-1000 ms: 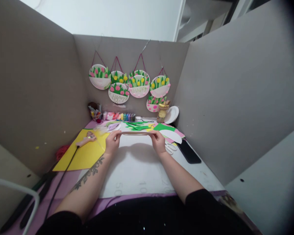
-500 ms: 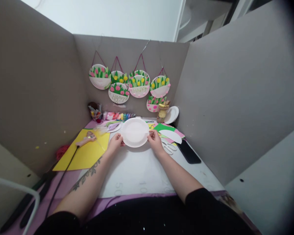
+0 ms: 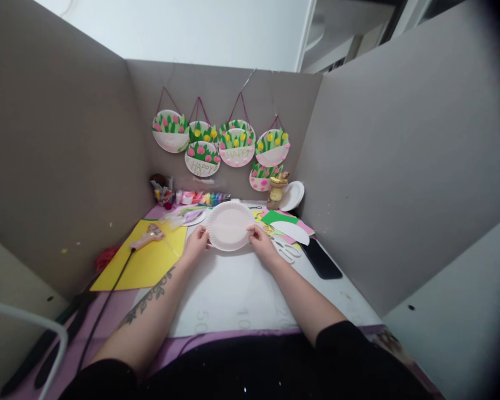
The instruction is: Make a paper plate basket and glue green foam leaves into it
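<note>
A white paper plate with a crimped rim is held up above the white table sheet, tilted so its face shows. My left hand pinches its left edge, fingers closed. At the opposite edge my right hand grips the rim between thumb and fingers. White-handled scissors lie just right of my right hand. Beside them is a cut white plate piece on green and pink paper. To the left, a pink glue gun rests on a yellow sheet.
Several plates decorated with paper tulips hang on the back panel. Paint pots, a pen holder, a yellow jar and spare plates line the back. A black phone lies at right; the glue gun's cord runs toward the front left.
My right hand has shifted slightly left along the plate's rim, and its fingers have changed position. The plate and my left hand stay almost in place.
</note>
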`<state>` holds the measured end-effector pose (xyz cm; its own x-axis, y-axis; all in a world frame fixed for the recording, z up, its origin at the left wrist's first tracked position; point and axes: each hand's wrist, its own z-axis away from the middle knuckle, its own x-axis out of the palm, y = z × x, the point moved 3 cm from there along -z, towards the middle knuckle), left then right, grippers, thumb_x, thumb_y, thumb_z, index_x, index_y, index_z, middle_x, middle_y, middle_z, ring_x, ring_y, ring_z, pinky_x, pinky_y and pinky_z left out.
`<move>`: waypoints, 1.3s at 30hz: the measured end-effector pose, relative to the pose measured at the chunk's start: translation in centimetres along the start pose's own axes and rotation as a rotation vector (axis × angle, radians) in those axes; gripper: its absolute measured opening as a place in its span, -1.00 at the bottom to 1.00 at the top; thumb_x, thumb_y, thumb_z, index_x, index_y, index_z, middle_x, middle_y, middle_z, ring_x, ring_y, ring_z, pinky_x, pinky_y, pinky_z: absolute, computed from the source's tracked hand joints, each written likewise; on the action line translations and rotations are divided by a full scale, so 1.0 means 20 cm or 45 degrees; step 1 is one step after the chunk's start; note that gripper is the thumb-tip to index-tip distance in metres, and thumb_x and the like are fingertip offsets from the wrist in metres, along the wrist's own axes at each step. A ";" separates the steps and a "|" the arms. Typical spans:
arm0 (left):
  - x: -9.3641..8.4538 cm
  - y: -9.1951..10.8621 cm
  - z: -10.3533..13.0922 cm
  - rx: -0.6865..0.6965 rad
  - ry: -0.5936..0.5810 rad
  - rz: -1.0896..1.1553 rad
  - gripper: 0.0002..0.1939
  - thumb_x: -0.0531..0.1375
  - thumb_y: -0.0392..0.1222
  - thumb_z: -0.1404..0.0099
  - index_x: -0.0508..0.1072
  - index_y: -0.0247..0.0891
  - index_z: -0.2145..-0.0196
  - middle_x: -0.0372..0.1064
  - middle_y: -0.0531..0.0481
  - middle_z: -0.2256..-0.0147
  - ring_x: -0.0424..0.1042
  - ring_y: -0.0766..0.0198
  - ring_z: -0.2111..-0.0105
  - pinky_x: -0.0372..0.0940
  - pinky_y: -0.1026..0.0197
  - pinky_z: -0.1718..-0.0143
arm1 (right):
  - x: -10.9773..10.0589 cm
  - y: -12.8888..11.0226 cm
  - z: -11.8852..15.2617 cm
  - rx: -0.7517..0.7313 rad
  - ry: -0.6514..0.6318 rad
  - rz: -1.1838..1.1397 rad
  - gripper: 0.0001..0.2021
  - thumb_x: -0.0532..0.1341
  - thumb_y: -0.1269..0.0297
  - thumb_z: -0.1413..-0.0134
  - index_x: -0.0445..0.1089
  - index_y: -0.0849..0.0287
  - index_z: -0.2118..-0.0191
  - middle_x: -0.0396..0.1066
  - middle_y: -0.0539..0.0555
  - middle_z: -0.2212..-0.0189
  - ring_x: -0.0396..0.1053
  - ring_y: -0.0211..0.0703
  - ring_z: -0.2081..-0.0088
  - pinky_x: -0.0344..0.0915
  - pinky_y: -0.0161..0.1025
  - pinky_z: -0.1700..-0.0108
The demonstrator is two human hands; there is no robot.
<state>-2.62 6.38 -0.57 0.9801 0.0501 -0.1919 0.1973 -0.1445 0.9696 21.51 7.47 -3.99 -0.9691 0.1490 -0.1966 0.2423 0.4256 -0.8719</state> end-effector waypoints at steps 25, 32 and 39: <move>0.03 -0.06 0.01 -0.303 0.054 0.246 -0.88 0.13 -0.20 -0.01 0.27 -0.28 0.46 0.30 0.09 0.61 0.32 0.36 0.61 0.20 0.33 0.58 | 0.02 0.00 0.02 0.365 0.053 -0.303 -0.65 0.27 0.25 0.33 0.32 0.14 0.26 0.14 -0.11 0.54 0.16 -0.29 0.50 0.24 -0.29 0.42; -0.02 -0.04 -0.01 -0.258 0.144 0.139 -0.82 0.17 -0.17 0.06 0.28 -0.26 0.47 0.29 0.10 0.54 0.34 0.34 0.52 0.20 0.35 0.55 | 0.04 0.01 0.03 0.548 -0.108 -0.379 -0.78 0.28 0.24 0.34 0.24 0.16 0.51 0.24 -0.10 0.61 0.20 -0.30 0.56 0.17 -0.34 0.48; -0.07 -0.01 0.03 -0.437 0.041 -0.065 -0.89 0.12 -0.17 0.01 0.27 -0.26 0.56 0.23 0.07 0.66 0.24 0.33 0.67 0.15 0.29 0.59 | -0.08 -0.01 -0.03 0.532 0.176 -0.644 -0.74 0.28 0.19 0.36 0.18 0.13 0.51 0.25 -0.10 0.61 0.24 -0.26 0.53 0.18 -0.33 0.50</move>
<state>-4.03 5.68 -0.54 0.9670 0.0806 -0.2418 0.2220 0.1995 0.9544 23.08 7.70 -3.31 -0.9369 0.1470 0.3172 -0.3057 0.0960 -0.9473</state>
